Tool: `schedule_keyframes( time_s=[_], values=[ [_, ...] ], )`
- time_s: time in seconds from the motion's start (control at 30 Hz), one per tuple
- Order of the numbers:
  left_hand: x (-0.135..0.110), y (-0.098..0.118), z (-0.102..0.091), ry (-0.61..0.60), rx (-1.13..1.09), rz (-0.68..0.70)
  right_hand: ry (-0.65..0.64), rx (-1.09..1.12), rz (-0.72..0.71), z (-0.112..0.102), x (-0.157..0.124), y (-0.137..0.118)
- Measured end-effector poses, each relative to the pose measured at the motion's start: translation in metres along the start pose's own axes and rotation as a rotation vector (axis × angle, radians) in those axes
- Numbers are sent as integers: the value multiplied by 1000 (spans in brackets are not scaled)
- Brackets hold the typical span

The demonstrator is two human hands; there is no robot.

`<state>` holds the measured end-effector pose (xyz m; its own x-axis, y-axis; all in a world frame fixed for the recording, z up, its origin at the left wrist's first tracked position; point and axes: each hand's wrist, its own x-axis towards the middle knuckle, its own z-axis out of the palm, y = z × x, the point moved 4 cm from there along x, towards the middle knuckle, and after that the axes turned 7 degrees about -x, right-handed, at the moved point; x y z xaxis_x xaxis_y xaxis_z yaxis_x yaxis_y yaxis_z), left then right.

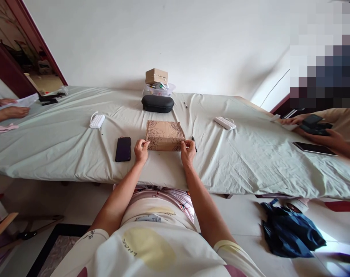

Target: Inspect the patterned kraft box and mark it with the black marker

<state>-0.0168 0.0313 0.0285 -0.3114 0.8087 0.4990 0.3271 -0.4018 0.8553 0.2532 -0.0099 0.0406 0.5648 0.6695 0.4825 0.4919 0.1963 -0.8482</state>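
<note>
A closed brown cardboard box [165, 132] with dark scribbled lines lies on the cloth-covered table in front of me. My left hand [141, 150] pinches its near left corner, fingers closed against the edge. On the opposite side, my right hand [188, 151] grips the near right corner in the same way. A black pen [194, 143] lies just beyond the right hand, partly hidden by it. To the left of my left hand rests a dark smartphone [123, 149].
Behind the box sit a black zip case [158, 104], a clear tub [159, 90] and a smaller carton [156, 76]. White power banks [97, 120] flank both sides. Other people's hands work at the far left and right; one holds a black device [315, 125]. A tablet [314, 149] lies there.
</note>
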Motion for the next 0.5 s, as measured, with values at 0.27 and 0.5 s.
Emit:
schedule_keyframes(
  time_s=[0.27, 0.5],
  values=[
    [-5, -6, 5, -11, -116, 37, 42, -54, -12, -2, -1, 4],
    [-4, 1, 19, -190, -136, 215, -47, 18, -77, 9, -1, 15]
  ],
)
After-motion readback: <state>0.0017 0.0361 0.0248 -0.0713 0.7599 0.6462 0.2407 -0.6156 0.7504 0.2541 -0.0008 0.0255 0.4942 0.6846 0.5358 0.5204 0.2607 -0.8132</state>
